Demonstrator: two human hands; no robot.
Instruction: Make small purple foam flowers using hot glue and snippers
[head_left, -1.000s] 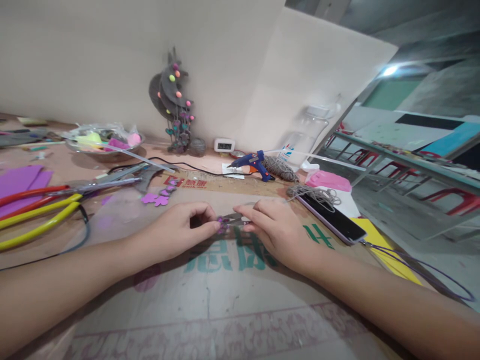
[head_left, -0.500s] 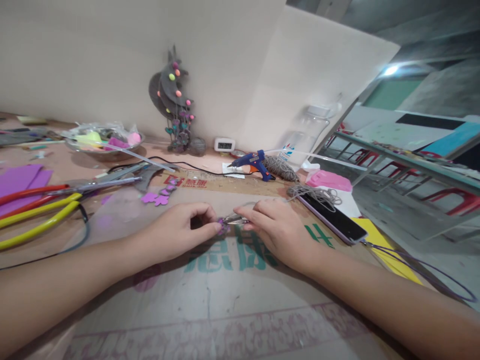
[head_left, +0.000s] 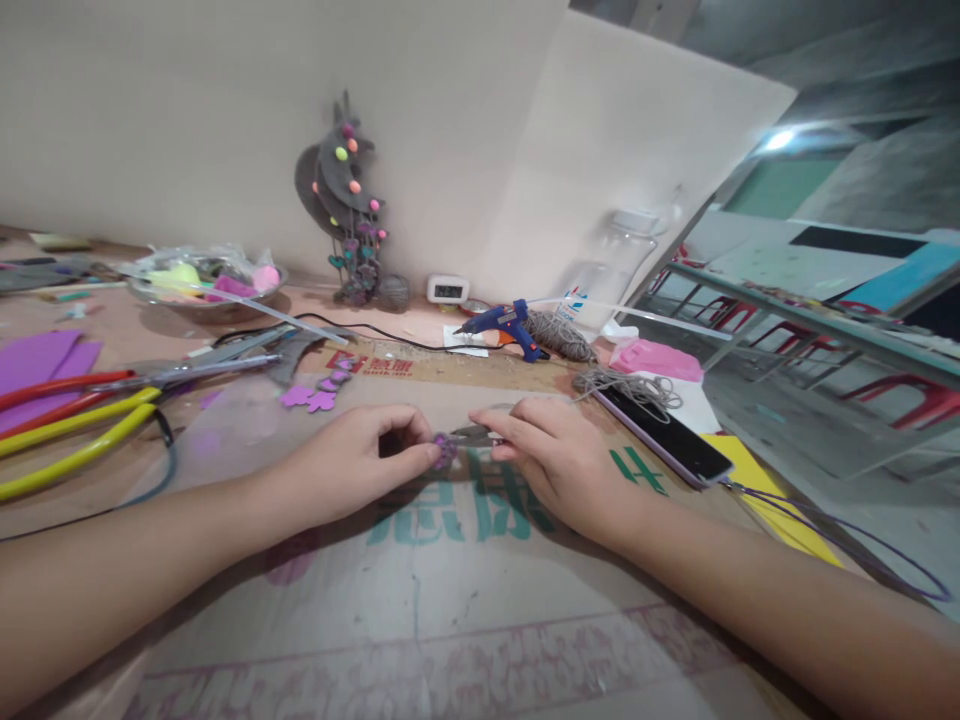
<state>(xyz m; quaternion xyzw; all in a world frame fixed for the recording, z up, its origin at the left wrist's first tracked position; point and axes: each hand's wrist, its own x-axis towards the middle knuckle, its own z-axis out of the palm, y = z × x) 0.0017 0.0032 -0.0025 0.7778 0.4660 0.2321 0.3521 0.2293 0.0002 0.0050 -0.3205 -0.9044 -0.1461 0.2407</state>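
Between the thumb and fingertips of my left hand (head_left: pixel 379 455) is a small purple flower-like piece (head_left: pixel 445 451), partly covered by the fingers. Closed around a small pointed metal tool (head_left: pixel 472 436) is my right hand (head_left: pixel 559 460); the tool's handle is hidden, so its exact kind is unclear. The tool points left at the purple piece, and whether they touch I cannot tell. Both hands are low over the middle of the plastic-covered cardboard (head_left: pixel 480 610). Grey yarn (head_left: pixel 630 390) lies loosely beyond my right hand.
Yellow- and red-handled tools (head_left: pixel 82 440) and purple sheets (head_left: pixel 45 370) lie left. Purple cutouts (head_left: pixel 311 397) are ahead. Behind stand a bowl (head_left: pixel 210 300), a grey moon ornament (head_left: pixel 341 200), a clock (head_left: pixel 448 290), a blue glue gun (head_left: pixel 510 328) and a bottle (head_left: pixel 611 265). A phone (head_left: pixel 667 440) lies right.
The metal tool has turned slightly and its pointed end has drawn back a little from the purple piece, which shows more now. Both hands have hardly moved.
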